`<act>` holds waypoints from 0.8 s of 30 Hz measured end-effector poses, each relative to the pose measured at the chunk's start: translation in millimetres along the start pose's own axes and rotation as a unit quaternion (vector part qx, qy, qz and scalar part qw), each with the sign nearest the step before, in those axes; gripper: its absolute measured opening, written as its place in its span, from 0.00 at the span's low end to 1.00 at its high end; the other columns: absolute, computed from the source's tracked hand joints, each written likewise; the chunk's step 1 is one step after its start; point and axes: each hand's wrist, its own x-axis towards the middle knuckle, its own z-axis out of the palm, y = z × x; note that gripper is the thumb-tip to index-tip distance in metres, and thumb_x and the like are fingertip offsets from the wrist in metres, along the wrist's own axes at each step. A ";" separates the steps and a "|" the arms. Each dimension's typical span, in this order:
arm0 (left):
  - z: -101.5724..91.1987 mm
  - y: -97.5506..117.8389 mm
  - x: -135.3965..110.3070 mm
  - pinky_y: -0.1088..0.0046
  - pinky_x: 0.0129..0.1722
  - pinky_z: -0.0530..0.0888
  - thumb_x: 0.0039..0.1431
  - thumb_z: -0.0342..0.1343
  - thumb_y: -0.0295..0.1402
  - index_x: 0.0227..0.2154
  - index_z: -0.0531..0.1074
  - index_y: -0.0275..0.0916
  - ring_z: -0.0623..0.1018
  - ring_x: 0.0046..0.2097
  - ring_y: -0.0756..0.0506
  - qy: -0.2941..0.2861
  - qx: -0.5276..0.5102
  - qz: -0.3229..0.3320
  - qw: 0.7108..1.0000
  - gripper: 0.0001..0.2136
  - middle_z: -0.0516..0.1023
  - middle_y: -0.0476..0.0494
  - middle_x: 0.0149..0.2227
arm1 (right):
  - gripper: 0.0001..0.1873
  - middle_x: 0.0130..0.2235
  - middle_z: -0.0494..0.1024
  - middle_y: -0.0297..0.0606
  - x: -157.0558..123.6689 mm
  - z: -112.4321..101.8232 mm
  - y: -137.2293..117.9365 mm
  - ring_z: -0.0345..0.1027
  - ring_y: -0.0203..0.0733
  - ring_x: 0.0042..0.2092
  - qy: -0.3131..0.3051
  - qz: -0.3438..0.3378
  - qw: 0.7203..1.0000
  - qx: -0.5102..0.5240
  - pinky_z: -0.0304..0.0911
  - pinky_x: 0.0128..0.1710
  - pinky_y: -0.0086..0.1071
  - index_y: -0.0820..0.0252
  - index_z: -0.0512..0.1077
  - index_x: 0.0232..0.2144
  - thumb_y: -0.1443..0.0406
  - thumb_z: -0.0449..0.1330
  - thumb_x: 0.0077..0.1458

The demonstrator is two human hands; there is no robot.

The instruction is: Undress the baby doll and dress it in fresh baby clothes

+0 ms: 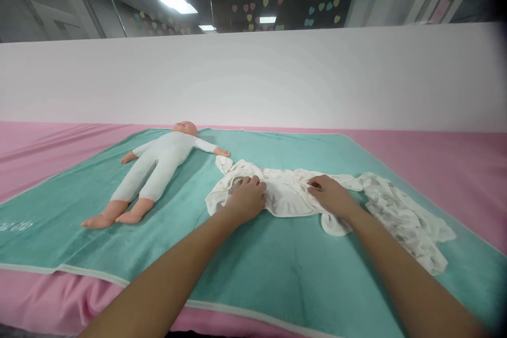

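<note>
A white printed baby garment (pixel 285 190) lies spread on a teal blanket (pixel 253 274). My left hand (pixel 246 198) rests on its left part, fingers curled and pressed into the cloth. On the garment's right part, my right hand (pixel 330 195) pinches the fabric with bent fingers. A second crumpled printed cloth (pixel 407 219) lies just right of my right wrist. A baby doll (pixel 156 166) in a white bodysuit lies on its back to the left, arms out, one hand close to the garment's top corner.
The teal blanket covers a pink sheet (pixel 455 169) on a wide bed-like surface. A white wall panel (pixel 253 74) runs along the far side. Dark glass with heart stickers (pixel 277 10) shows above it.
</note>
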 end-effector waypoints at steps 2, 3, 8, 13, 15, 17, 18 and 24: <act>-0.1 0.0 0.3 0.63 0.44 0.65 0.62 0.40 0.34 0.37 0.67 0.40 0.68 0.45 0.43 -0.002 -0.001 0.002 1.000 0.11 0.67 0.42 0.44 | 0.12 0.42 0.72 0.38 0.1 0.3 1.5 0.65 0.41 0.39 -0.022 -0.004 1.000 0.007 0.58 0.34 0.31 0.56 0.69 0.32 0.57 0.50 0.53; 0.1 -0.2 0.4 0.63 0.44 0.65 0.62 0.40 0.34 0.36 0.67 0.40 0.68 0.45 0.43 -0.003 -0.001 0.002 1.000 0.11 0.67 0.42 0.43 | 0.12 0.42 0.72 0.38 0.1 0.3 1.9 0.65 0.42 0.39 -0.027 -0.004 1.000 0.009 0.58 0.35 0.32 0.56 0.69 0.32 0.57 0.50 0.53; 1.9 -1.1 0.9 0.63 0.43 0.65 0.62 0.40 0.35 0.36 0.67 0.40 0.68 0.45 0.43 0.008 0.003 0.009 1.000 0.10 0.67 0.42 0.43 | 0.13 0.43 0.71 0.38 -0.7 -0.2 1.5 0.64 0.43 0.40 -0.030 -0.001 1.000 0.006 0.58 0.36 0.33 0.56 0.69 0.34 0.56 0.50 0.53; 0.2 0.4 0.4 0.63 0.44 0.65 0.62 0.40 0.35 0.37 0.67 0.40 0.67 0.45 0.42 -0.004 0.005 0.000 1.000 0.11 0.67 0.42 0.43 | 0.13 0.43 0.71 0.39 -0.4 -0.7 1.5 0.64 0.43 0.40 -0.030 -0.007 1.000 0.002 0.58 0.36 0.33 0.57 0.69 0.34 0.57 0.50 0.53; -0.4 0.6 0.3 0.63 0.44 0.65 0.62 0.40 0.34 0.37 0.67 0.40 0.68 0.45 0.43 -0.004 0.007 0.000 1.000 0.11 0.67 0.42 0.43 | 0.13 0.43 0.71 0.40 -0.4 -0.8 1.6 0.64 0.44 0.40 -0.031 -0.008 0.999 0.000 0.58 0.36 0.33 0.57 0.69 0.34 0.57 0.50 0.53; -0.2 0.3 0.4 0.63 0.43 0.65 0.62 0.40 0.34 0.36 0.67 0.40 0.68 0.45 0.43 -0.001 0.007 0.003 1.000 0.11 0.67 0.43 0.43 | 0.13 0.43 0.71 0.39 -0.7 -0.9 1.3 0.64 0.44 0.41 -0.032 -0.008 0.999 -0.002 0.58 0.36 0.33 0.56 0.68 0.34 0.57 0.50 0.53; 0.3 -0.1 0.5 0.64 0.43 0.66 0.62 0.40 0.34 0.36 0.67 0.40 0.68 0.45 0.43 0.001 0.008 0.004 1.000 0.10 0.67 0.43 0.43 | 0.12 0.43 0.71 0.39 -1.0 -1.0 1.0 0.64 0.44 0.41 -0.033 -0.008 0.999 -0.003 0.58 0.36 0.33 0.56 0.68 0.34 0.57 0.50 0.53; 4.2 -2.3 1.0 0.65 0.43 0.65 0.61 0.41 0.34 0.35 0.66 0.39 0.68 0.44 0.43 0.011 0.009 0.013 1.000 0.10 0.67 0.42 0.42 | 0.12 0.43 0.71 0.39 -2.1 -2.0 -1.5 0.64 0.44 0.42 -0.034 -0.005 0.999 -0.006 0.58 0.38 0.34 0.56 0.68 0.35 0.58 0.50 0.53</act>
